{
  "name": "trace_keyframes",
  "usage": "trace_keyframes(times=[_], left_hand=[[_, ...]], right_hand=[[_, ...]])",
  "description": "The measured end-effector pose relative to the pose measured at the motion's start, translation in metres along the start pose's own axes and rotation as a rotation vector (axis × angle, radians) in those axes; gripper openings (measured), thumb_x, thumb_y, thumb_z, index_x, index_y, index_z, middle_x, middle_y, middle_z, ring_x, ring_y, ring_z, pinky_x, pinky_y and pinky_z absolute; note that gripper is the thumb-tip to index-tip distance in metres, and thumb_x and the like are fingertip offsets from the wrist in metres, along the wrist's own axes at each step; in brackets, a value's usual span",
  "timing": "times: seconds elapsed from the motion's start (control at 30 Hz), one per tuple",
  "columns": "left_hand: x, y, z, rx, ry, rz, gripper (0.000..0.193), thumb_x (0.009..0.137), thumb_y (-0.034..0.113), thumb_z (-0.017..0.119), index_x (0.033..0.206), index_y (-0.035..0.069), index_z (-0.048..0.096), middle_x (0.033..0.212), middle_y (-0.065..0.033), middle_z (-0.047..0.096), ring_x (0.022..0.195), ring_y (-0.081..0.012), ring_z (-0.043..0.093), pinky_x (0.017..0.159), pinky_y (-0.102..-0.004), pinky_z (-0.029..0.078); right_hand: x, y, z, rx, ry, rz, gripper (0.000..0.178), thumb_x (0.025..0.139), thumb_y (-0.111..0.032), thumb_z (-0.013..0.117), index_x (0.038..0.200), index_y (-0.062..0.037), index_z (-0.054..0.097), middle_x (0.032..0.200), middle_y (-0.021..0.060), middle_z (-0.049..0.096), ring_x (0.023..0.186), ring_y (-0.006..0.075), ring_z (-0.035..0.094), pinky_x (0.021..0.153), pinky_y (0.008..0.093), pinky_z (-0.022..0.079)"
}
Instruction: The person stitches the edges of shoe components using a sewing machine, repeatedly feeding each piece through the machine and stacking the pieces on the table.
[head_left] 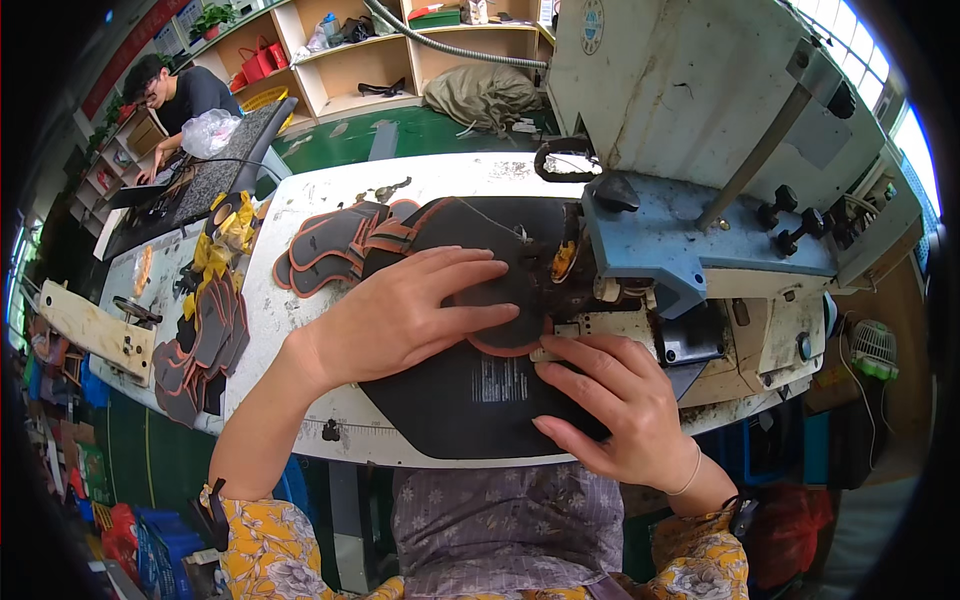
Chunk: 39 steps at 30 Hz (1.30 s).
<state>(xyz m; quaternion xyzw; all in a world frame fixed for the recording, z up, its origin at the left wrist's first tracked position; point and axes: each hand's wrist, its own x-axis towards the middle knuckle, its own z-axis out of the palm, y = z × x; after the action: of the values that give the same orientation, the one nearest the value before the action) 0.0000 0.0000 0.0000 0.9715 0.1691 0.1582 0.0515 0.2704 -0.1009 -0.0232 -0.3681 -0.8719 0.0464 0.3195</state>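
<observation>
I have the left hand (pixel 415 310) lying palm down, its grip wide and its fingers spread over a rounded dark piece (pixel 490 338) with orange edging. The right hand (pixel 625 410) is also opened out, index and middle fingertips at that piece's orange edge, thumb low over the black panel (pixel 440 405) beneath; neither closes around anything. Both pieces lie in front of the sewing machine (pixel 670 110), whose blue arm (pixel 720 235) crowds my right side. The panel's lower edge comes close to the table's front edge, so my open room is the bare strip left of it, partly crossed by my left forearm. The white, stained table (pixel 285 365) carries a pile of orange-edged pieces (pixel 330 245) farther back. Beyond are green floor (pixel 345 150), shelves (pixel 355 75) and a seated co-worker (pixel 200 95).
</observation>
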Motion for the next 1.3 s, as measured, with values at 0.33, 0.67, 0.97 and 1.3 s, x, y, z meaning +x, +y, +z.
trace_keyframes(times=[0.33, 0.67, 0.97, 1.3], left_hand=[[0.011, 0.044, 0.003, 0.416, -0.011, -0.073, 0.042, 0.082, 0.013, 0.062, 0.122, 0.003, 0.068, 0.125, -0.0161, 0.066, 0.113, -0.0317, 0.065, 0.09, -0.0395, 0.056], [0.021, 0.052, 0.001, 0.274, 0.002, -0.11, 0.036, 0.081, 0.015, 0.07, 0.114, -0.001, 0.071, 0.114, -0.0171, 0.069, 0.096, -0.0293, 0.067, 0.079, -0.0369, 0.058], [0.006, 0.023, 0.01, -0.147, 0.115, -0.074, 0.039, 0.087, 0.011, 0.072, 0.126, 0.007, 0.07, 0.137, -0.0173, 0.057, 0.128, -0.0394, 0.053, 0.106, -0.047, 0.046], [0.016, 0.087, 0.029, 0.161, 0.219, -0.369, 0.052, 0.083, 0.024, 0.076, 0.123, -0.007, 0.064, 0.128, -0.0284, 0.058, 0.118, -0.0411, 0.054, 0.104, -0.05, 0.043]], right_hand=[[0.003, -0.001, 0.001, -0.008, 0.012, 0.004, 0.041, 0.082, -0.027, 0.081, 0.113, -0.0033, 0.069, 0.128, 0.0135, 0.064, 0.11, 0.0323, 0.061, 0.09, 0.0414, 0.051], [-0.002, 0.001, 0.001, 0.008, 0.015, 0.013, 0.04, 0.082, -0.027, 0.081, 0.113, -0.0042, 0.069, 0.131, 0.0135, 0.062, 0.113, 0.0325, 0.06, 0.092, 0.0421, 0.05], [-0.052, -0.03, 0.036, 0.292, 0.237, -0.339, 0.029, 0.086, -0.026, 0.082, 0.097, -0.0015, 0.071, 0.082, 0.0104, 0.07, 0.061, 0.0183, 0.064, 0.055, 0.0274, 0.051], [-0.073, -0.02, 0.056, 1.012, -0.18, 0.237, 0.03, 0.094, -0.017, 0.073, 0.115, 0.003, 0.069, 0.1, 0.0165, 0.072, 0.086, 0.0286, 0.071, 0.076, 0.036, 0.055]])
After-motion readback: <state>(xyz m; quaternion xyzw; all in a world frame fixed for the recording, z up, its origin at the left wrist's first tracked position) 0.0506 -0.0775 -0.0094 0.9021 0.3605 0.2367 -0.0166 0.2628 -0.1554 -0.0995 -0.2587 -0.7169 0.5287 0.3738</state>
